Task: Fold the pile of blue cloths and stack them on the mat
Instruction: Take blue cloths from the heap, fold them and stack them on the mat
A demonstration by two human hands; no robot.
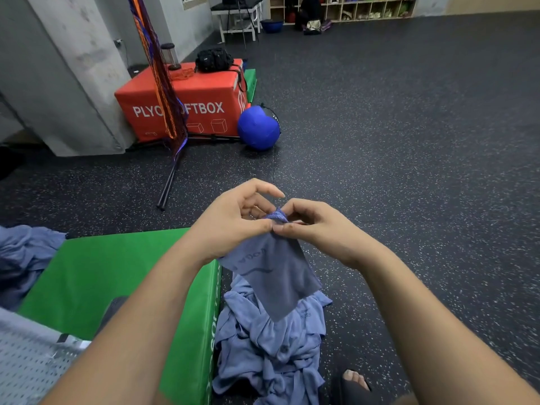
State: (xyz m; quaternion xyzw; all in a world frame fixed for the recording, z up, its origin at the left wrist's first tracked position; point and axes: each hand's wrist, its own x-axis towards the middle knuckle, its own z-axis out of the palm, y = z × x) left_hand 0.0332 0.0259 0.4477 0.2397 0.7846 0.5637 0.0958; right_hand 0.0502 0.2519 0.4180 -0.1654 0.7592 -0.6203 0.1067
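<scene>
Now left hand (pixel 233 220) and right hand (pixel 315 226) pinching blue cloth (pixel 274 276) top edge; cloth hangs above pile (pixel 271 352) beside green mat (pixel 111 276).

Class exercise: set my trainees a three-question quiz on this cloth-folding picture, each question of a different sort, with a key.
1. True or false: the left hand and the right hand both pinch the top edge of the held cloth.
2. The crumpled pile lies: A on the red box; B on the floor beside the mat; C in a basket.
3. Fill in: the mat is coloured ____.
Key: 1 true; 2 B; 3 green.
</scene>
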